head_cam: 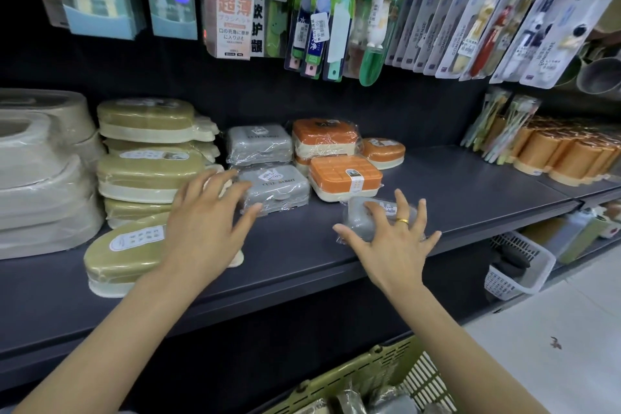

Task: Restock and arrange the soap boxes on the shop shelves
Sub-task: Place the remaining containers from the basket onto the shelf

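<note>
With the right hand [393, 239] spread flat on a grey soap box [376, 218] near the shelf [470, 185] front and the left hand [205, 225] hovering open beside the grey stack [268, 171], a careless push could slide the slippery wrapped box off the edge.

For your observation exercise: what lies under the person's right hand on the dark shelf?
A small grey plastic-wrapped soap box lies on the dark shelf under the right hand. The spread fingers cover its middle and part of its white label.
</note>
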